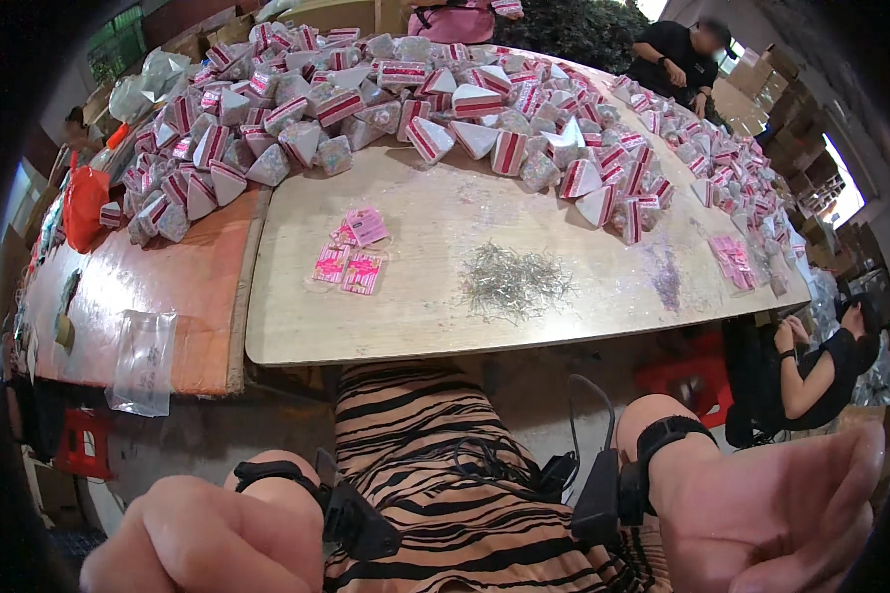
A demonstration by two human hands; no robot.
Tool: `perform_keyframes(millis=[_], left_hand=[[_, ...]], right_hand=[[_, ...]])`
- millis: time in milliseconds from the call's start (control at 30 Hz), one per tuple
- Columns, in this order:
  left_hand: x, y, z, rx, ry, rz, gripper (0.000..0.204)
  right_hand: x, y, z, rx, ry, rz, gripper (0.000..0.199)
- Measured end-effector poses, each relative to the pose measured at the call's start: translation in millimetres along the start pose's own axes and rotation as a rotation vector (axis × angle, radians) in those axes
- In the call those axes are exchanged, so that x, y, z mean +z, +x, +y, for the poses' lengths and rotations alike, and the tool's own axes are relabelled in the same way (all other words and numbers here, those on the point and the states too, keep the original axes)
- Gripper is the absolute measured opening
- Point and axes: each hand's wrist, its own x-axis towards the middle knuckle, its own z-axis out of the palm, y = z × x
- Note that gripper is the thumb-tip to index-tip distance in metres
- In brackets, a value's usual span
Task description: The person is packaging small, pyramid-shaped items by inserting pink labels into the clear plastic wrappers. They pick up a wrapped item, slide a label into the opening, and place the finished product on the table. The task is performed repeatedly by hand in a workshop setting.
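My left hand (pixel 208 539) is raised close in the lower left, its fingers curled into a fist; the inside of it is hidden. In the lower right, my right hand (pixel 776 504) is also up close with fingers bent inward, and whatever they may hold does not show. Both hands are apart from the table (pixel 386 321). Nearest to them on the tabletop lie a loose heap of thin silvery wire ties (pixel 517 282) and several pink printed cards (pixel 351 259) with thin strings. Behind these is a large pile of clear wedge-shaped packs (pixel 509 151) with pink-and-white labels.
An orange-topped table (pixel 208 287) adjoins on the left, with a clear plastic bag (pixel 143 361) over its edge and a red bag (pixel 86 203) farther back. More pink cards (pixel 732 262) lie right. Co-workers are at the far right (pixel 677 64) and near right (pixel 811 371). Red stools (pixel 687 381) stand below.
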Motion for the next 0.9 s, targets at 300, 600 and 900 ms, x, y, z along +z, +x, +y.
perform_keyframes(millis=[300, 600, 900], left_hand=[[7.1, -7.1, -36.3, 0.373, 0.061, 0.274, 0.033], [15.1, -1.2, -41.2, 0.441, 0.014, 0.267, 0.040], [4.7, -14.0, -37.4, 0.491, 0.083, 0.254, 0.047]], right_hand=[[-1.8, 1.3, -7.6, -0.086, -0.038, -0.040, 0.007], [1.4, 5.5, -7.4, -0.128, -0.096, -0.081, 0.008], [-11.7, 3.6, -12.8, -0.287, -0.166, -0.127, 0.010]])
